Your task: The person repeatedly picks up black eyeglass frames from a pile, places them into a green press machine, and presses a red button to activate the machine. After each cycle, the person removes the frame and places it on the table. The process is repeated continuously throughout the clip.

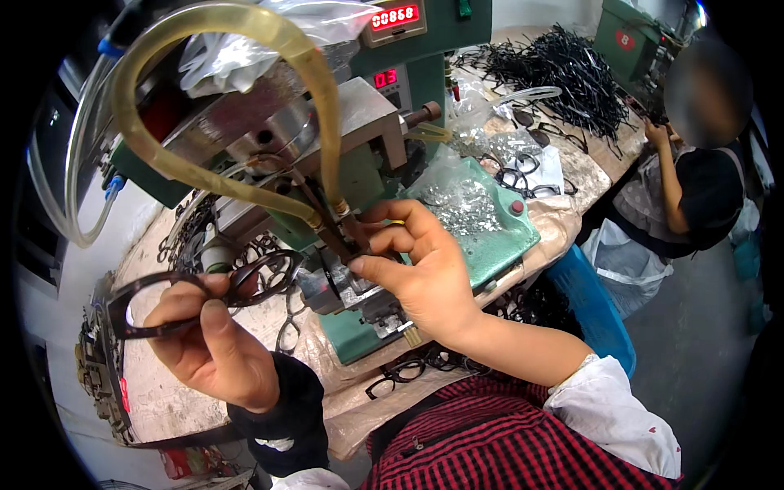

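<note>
Dark tortoiseshell eyeglass frame fronts are about the work, and my left hand [216, 359] pinches one such eyeglass frame [120, 314] by its middle, thumb against fingers. The frame is held off the table, left of the green press machine [347, 335]. My right hand [433, 278] reaches into the machine's tooling, its thumb and fingers closing at the narrow metal block [333, 237] under the yellowish hoses [327, 122]. Whatever small piece the right fingertips may hold is hidden. Small shiny metal pieces [469, 208] lie in a plastic bag beside my right hand.
A heap of dark strips [572, 82] covers the back right of the table. More eyeglass frames [404, 371] lie at the front edge. A blue crate [600, 306] stands right of the table. Another person [686, 171] sits at the far right.
</note>
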Demonstrator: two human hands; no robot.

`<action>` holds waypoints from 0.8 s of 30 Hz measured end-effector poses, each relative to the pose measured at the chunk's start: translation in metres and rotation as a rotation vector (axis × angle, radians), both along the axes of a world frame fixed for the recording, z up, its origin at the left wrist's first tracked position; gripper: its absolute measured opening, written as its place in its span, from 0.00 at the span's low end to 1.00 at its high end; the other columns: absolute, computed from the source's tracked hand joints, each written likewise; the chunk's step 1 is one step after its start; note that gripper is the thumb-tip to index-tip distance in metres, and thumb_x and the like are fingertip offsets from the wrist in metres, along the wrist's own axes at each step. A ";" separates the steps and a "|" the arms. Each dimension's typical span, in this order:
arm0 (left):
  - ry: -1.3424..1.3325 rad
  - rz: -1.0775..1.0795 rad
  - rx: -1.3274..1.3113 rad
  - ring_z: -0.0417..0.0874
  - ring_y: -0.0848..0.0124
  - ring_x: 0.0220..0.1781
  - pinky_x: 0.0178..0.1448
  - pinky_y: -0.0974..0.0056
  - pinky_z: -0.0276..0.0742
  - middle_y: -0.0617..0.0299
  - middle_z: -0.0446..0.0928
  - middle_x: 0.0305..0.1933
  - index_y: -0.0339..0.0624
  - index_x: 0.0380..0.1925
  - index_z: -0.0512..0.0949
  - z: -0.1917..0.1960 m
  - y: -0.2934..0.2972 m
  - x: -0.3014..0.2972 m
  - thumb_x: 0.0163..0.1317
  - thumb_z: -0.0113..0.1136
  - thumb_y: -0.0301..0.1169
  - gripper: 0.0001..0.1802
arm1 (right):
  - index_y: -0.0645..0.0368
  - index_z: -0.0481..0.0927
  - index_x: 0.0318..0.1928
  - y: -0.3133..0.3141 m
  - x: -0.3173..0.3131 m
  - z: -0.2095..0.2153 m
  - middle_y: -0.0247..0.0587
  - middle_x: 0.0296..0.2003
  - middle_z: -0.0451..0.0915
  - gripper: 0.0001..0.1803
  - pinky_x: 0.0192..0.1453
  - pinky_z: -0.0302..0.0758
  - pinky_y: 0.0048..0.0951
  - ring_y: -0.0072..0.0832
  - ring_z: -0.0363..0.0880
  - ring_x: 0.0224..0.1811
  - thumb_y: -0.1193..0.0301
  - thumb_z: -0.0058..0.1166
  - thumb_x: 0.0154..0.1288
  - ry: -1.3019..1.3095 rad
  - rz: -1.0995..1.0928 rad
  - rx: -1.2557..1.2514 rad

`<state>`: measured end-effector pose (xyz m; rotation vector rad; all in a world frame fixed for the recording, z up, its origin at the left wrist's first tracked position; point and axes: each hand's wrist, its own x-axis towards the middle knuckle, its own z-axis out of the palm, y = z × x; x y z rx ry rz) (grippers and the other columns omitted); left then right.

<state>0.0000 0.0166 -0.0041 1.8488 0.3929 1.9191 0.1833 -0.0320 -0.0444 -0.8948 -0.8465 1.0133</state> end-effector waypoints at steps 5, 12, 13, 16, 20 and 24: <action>-0.004 0.042 -0.012 0.82 0.64 0.44 0.44 0.61 0.87 0.49 0.76 0.43 0.35 0.47 0.71 0.003 0.003 0.002 0.67 0.55 0.19 0.09 | 0.66 0.70 0.57 -0.001 0.005 0.002 0.40 0.46 0.82 0.28 0.54 0.74 0.24 0.20 0.78 0.44 0.84 0.64 0.56 -0.340 -0.161 0.071; 0.012 0.044 -0.034 0.82 0.66 0.47 0.43 0.59 0.88 0.51 0.77 0.45 0.37 0.49 0.73 0.004 -0.004 0.004 0.69 0.53 0.21 0.09 | 0.65 0.67 0.60 -0.002 0.014 0.016 0.37 0.40 0.80 0.32 0.53 0.73 0.24 0.21 0.77 0.44 0.83 0.64 0.55 -0.720 -0.236 0.087; -0.009 0.029 -0.043 0.81 0.66 0.47 0.43 0.59 0.88 0.51 0.76 0.45 0.37 0.49 0.73 0.004 -0.006 0.005 0.69 0.53 0.21 0.09 | 0.66 0.67 0.60 -0.002 0.013 0.015 0.36 0.39 0.79 0.31 0.53 0.72 0.24 0.21 0.77 0.44 0.83 0.63 0.55 -0.549 -0.163 0.055; -0.059 -0.025 -0.127 0.80 0.65 0.44 0.42 0.59 0.84 0.52 0.76 0.45 0.39 0.50 0.73 0.000 -0.017 0.004 0.69 0.53 0.21 0.10 | 0.67 0.66 0.62 -0.001 0.012 0.010 0.33 0.38 0.76 0.31 0.52 0.71 0.22 0.20 0.74 0.45 0.84 0.61 0.58 -0.208 -0.020 0.000; -0.075 -0.002 -0.151 0.79 0.63 0.41 0.45 0.59 0.81 0.50 0.76 0.44 0.39 0.49 0.72 -0.003 -0.044 0.002 0.69 0.53 0.24 0.10 | 0.68 0.64 0.66 -0.014 0.007 0.011 0.39 0.46 0.77 0.32 0.56 0.72 0.25 0.23 0.75 0.51 0.83 0.57 0.61 0.008 0.045 -0.028; 0.321 -0.099 0.190 0.86 0.52 0.42 0.46 0.51 0.87 0.44 0.80 0.44 0.35 0.40 0.74 -0.013 -0.051 -0.001 0.58 0.63 0.20 0.11 | 0.69 0.60 0.71 -0.037 0.015 0.018 0.49 0.61 0.73 0.38 0.65 0.70 0.30 0.32 0.73 0.63 0.84 0.53 0.58 0.155 0.209 -0.002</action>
